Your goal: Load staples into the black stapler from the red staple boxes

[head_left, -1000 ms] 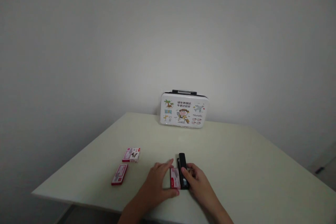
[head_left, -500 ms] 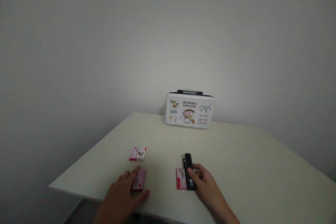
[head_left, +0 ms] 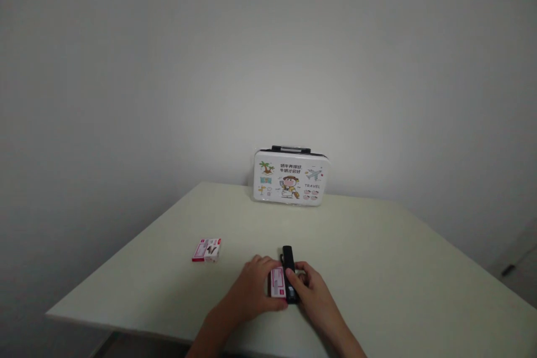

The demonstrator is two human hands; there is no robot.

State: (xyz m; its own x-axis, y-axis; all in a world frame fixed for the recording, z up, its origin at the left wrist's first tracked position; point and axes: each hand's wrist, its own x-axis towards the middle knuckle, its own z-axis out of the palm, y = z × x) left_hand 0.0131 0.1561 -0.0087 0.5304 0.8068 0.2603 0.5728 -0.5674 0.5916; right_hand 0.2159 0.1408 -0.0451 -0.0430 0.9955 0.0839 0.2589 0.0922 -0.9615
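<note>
A black stapler [head_left: 288,268] lies on the cream table [head_left: 377,268] near its front edge. My right hand [head_left: 312,290] grips the stapler from the right, fingers over its top. A small red and white staple box [head_left: 277,284] sits against the stapler's left side. My left hand [head_left: 251,291] holds this box, thumb under its near end and fingers along its left side. Whether another box lies beneath it is hidden by my hand. A second red and white staple box [head_left: 206,250] lies alone on the table to the left.
A white carry case [head_left: 289,178] with cartoon prints and a black handle stands at the table's far edge against the pale wall. The table's front edge runs just below my wrists.
Half a second ago my left hand was out to the left on a staple box; now it is back beside the stapler with a box, and that spot is bare. My right hand stayed put.
</note>
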